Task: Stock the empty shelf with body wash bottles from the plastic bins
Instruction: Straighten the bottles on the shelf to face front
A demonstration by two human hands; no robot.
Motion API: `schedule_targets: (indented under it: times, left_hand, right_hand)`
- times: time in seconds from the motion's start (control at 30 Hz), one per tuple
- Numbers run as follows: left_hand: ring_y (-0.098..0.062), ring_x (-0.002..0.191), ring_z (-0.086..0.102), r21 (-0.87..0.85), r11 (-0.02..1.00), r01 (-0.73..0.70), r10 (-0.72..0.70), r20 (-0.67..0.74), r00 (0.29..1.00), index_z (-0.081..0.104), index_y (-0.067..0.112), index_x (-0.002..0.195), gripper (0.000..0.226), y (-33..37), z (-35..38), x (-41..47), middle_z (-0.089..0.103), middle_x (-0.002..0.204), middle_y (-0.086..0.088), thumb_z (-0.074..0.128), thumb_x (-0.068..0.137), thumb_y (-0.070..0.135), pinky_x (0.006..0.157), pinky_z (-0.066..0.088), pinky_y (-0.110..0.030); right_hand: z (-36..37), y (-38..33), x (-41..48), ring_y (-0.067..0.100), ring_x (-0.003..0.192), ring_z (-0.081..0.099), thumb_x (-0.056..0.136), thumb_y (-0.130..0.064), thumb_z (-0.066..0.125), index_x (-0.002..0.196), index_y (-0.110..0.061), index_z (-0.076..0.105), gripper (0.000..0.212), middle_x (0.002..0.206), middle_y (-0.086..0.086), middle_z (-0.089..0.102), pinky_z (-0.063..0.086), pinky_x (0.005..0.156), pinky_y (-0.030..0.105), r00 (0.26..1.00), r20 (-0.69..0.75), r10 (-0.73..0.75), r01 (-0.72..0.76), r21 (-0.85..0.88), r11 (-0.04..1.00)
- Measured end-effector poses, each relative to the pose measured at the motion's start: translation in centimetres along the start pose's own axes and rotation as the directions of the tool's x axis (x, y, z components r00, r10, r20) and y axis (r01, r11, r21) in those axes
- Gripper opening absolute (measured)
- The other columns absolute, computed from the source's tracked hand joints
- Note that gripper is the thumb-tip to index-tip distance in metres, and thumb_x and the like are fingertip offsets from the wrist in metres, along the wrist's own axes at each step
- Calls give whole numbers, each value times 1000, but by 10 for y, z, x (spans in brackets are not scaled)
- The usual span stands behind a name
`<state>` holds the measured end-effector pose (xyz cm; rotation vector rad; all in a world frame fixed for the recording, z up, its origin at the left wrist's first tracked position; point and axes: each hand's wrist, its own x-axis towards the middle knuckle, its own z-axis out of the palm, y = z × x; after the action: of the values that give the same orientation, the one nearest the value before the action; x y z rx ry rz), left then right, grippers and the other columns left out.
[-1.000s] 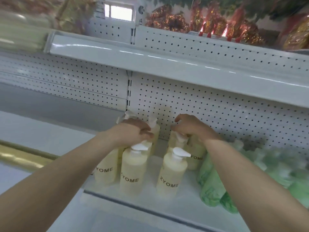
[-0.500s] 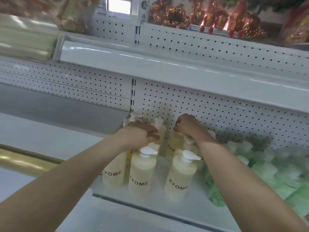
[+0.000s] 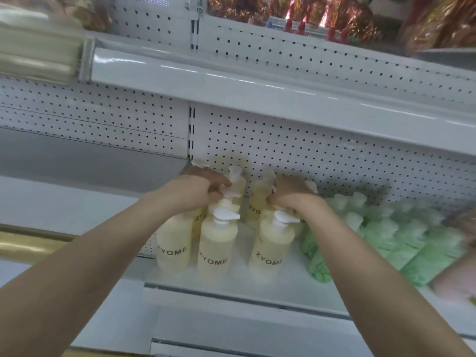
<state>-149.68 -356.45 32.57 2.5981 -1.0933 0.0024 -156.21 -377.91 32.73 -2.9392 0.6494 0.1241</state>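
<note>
Up top there's a bunch of shiny red and gold foil packs (image 3: 296, 11), pretty blurry. Below them the glossy white upper shelf (image 3: 257, 99) catches the light along its front edge. The white pegboard back panel (image 3: 322, 155) is full of little holes, with a slotted upright (image 3: 192, 130) splitting it. Past the upper shelf's left end there are some pale yellowish rolls (image 3: 38, 52), and lower down a gold bar (image 3: 31, 243).
</note>
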Motion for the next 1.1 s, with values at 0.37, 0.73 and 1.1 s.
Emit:
schedule_targets:
  times: [0.37, 0.73, 1.1]
  left_hand:
    - [-13, 115, 53, -21, 1000, -7, 7, -30, 1000, 52, 45, 130, 38, -7, 9, -3, 64, 121, 15, 55, 94, 32, 97, 39, -29]
    - [-11, 101, 62, -34, 984, -174, 161, -231, 960, 65, 33, 117, 33, -3, 1, -41, 69, 112, 11, 49, 94, 50, 81, 46, -26]
    - [-31, 124, 44, 211, 971, -109, 133, -101, 986, 32, 37, 143, 82, 7, 32, -76, 57, 127, -3, 76, 74, 44, 92, 45, -40]
  right_hand:
    - [-2, -18, -11, 19, 71, 47, 88, -44, 63, 72, -16, 43, 37, 72, -1, 44, 30, 53, 26, 998, -41, -37, 43, 141, 989]
    - [-3, 11, -66, 21, 115, 56, 84, -70, 50, 135, -21, 51, 71, 128, -3, 61, 47, 97, 36, 993, -80, -89, 98, 123, 988]
    - [21, 3, -100, 17, 87, 54, 64, -39, 87, 104, -26, 55, 54, 107, -1, 60, 38, 57, 26, 974, -58, -217, 222, 106, 969]
